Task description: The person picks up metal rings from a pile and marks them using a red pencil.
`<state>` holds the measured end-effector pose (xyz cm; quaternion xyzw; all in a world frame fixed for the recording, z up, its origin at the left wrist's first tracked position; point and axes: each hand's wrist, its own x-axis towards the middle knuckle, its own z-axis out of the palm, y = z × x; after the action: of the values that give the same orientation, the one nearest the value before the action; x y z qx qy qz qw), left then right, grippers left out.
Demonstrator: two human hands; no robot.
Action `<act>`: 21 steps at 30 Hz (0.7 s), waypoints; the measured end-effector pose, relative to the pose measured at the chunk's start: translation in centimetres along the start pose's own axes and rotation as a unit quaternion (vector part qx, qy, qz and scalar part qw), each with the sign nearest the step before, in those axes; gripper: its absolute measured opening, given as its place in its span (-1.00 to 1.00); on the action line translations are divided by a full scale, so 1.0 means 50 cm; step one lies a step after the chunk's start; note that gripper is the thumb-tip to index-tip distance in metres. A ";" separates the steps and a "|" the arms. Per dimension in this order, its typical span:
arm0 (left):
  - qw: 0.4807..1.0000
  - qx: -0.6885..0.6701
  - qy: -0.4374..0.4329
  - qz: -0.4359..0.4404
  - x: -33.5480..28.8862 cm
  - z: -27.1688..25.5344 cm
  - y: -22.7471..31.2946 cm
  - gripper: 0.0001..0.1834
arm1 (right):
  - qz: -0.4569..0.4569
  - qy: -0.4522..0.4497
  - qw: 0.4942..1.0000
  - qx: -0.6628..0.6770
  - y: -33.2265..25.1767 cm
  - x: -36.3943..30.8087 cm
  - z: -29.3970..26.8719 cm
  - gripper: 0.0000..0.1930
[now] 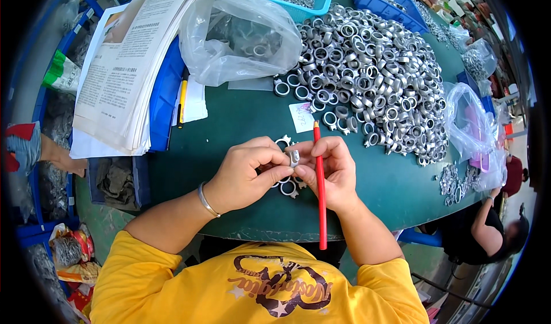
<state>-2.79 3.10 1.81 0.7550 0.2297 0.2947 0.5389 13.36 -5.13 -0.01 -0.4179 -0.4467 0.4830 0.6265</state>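
Between thumb and fingers, my left hand [245, 173] pinches a small grey metal ring [294, 157], seen nearly edge-on. My right hand [336, 175] has its thumb and fingertips close against the same ring. Held in that hand is a red pencil [321, 206], its tan tip pointing away from me and its long end toward my shirt. Below and behind my fingers, several more metal rings [288, 188] lie on the green table; my hands partly cover them.
A big heap of metal rings [373, 71] spreads at the far right of the table [241, 114]. Beyond my left hand stand an open plastic bag [238, 37], a stack of printed pages [129, 66] and a yellow-black marker [182, 103]. Another person [493, 232] sits at right.
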 end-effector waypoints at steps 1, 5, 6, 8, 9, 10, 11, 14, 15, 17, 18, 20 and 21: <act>1.000 -0.002 0.002 -0.005 0.000 0.001 0.000 -0.90 | -0.015 0.001 1.000 -0.002 0.002 0.001 0.001 -0.67; 1.000 0.008 0.007 -0.004 0.000 0.000 -0.003 -0.86 | -0.048 -0.007 0.998 -0.048 0.002 0.000 0.001 -0.65; 1.000 0.014 0.007 0.002 0.000 0.000 -0.004 -0.85 | -0.054 -0.007 0.997 -0.061 0.002 0.000 0.001 -0.65; 1.000 0.017 0.006 0.000 -0.001 -0.001 -0.004 -0.85 | -0.068 -0.006 0.994 -0.086 0.004 0.000 0.000 -0.64; 1.000 0.019 0.005 -0.001 -0.001 0.000 -0.004 -0.84 | -0.071 -0.006 0.994 -0.086 0.004 0.000 0.000 -0.64; 1.000 0.015 0.007 -0.006 -0.001 0.000 -0.003 -0.84 | -0.075 -0.005 0.993 -0.086 0.005 0.000 0.001 -0.63; 1.000 0.011 0.009 -0.011 -0.001 0.001 -0.002 -0.84 | -0.079 -0.004 0.993 -0.085 0.006 0.000 0.002 -0.63; 1.000 0.003 0.007 -0.020 -0.001 0.000 0.003 -0.84 | -0.079 -0.005 0.993 -0.088 0.006 0.000 0.003 -0.62; 1.000 0.001 0.005 -0.021 0.000 0.000 0.004 -0.84 | -0.088 -0.006 0.991 -0.099 0.005 0.000 0.003 -0.62; 1.000 0.011 0.007 -0.010 0.000 0.001 0.002 -0.83 | -0.105 -0.010 0.987 -0.120 0.005 0.000 0.002 -0.62; 1.000 0.016 0.009 -0.005 0.000 0.001 0.001 -0.82 | -0.097 -0.005 0.989 -0.109 0.005 0.000 0.003 -0.63; 0.999 0.032 0.010 0.021 0.001 0.000 0.000 -0.81 | -0.082 0.005 0.993 -0.087 0.003 0.001 0.005 -0.63; 0.999 0.040 0.011 0.034 0.001 0.000 0.000 -0.81 | -0.069 0.017 0.995 -0.070 0.003 0.001 0.006 -0.64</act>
<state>-2.77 3.14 1.80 0.7803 0.2213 0.3112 0.4954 13.07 -5.02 -0.07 -0.4376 -0.4962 0.3988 0.6350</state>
